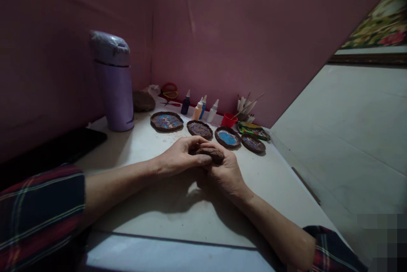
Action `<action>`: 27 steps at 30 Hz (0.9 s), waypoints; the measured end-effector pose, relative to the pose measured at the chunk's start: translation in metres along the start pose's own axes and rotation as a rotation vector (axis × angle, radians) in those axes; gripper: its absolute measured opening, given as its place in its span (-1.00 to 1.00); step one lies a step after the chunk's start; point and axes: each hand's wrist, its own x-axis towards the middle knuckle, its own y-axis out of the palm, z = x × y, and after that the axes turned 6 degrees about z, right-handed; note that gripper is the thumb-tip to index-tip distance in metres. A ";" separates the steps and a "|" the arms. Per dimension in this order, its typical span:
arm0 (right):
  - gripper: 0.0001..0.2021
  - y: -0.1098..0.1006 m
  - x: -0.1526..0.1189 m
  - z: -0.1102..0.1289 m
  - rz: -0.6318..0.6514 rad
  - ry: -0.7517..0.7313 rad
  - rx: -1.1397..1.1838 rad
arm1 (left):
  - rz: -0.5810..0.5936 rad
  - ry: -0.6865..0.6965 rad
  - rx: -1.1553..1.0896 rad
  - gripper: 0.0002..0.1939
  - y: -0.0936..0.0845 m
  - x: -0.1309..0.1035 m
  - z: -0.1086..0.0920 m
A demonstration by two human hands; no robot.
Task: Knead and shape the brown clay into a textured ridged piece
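A flattened lump of brown clay [211, 153] is held between both hands above the white table, near the middle of the view. My left hand [182, 156] grips its left side, with the thumb lying along the near face. Around the right side curl the fingers of my right hand [225, 169], partly hidden behind the clay. Just beyond the hands lie several shallow brown dishes, among them one with a blue centre [228, 137] and a larger one with blue and brown paint [167, 121].
A tall purple tumbler [115, 89] stands at the left, before a bigger clay lump [143, 101]. Paint bottles [197, 110], scissors [170, 91], a red cup [229, 120] and brushes line the back. A dark flat object [79, 141] lies at the left edge.
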 end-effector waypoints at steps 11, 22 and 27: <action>-0.77 -0.001 0.001 -0.004 0.078 -0.027 -0.074 | -0.090 0.000 0.263 -0.71 0.004 -0.001 -0.004; -0.73 0.001 -0.003 0.003 0.074 -0.086 -0.080 | -0.102 0.037 0.231 -0.70 0.002 -0.003 -0.008; -0.76 0.000 -0.003 0.003 0.075 -0.115 -0.091 | -0.110 0.040 0.231 -0.69 0.003 -0.003 -0.008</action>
